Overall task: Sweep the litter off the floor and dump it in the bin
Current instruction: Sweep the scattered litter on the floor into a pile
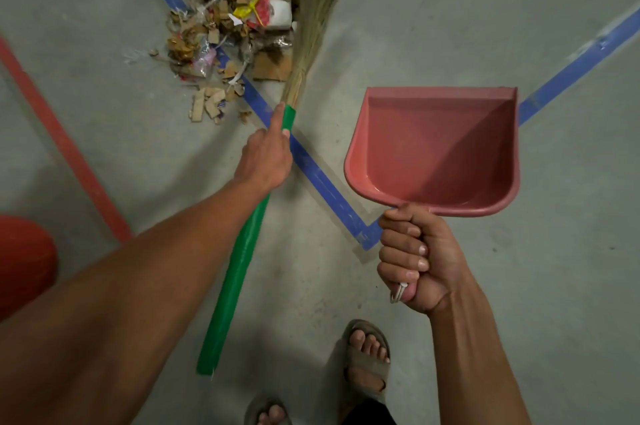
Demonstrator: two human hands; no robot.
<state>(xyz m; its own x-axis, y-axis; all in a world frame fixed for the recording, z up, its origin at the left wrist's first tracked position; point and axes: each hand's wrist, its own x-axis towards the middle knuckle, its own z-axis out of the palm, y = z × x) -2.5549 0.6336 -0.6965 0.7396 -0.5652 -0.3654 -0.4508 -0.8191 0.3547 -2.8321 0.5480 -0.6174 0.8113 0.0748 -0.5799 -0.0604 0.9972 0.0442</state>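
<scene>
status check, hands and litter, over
Left hand grips broom, bristles beside litter. Right hand grips dustpan, empty, held off the floor. Nothing in the way.

One broom [242, 244] with a green handle. One pink dustpan [436, 151], nothing in it. One heap of litter [235, 19], far left of centre; its pieces are too many and tangled to count. Two hands: left hand [266, 158], right hand [415, 258]. Two sandalled feet, near edge. Three blue tape lines, one red.
</scene>
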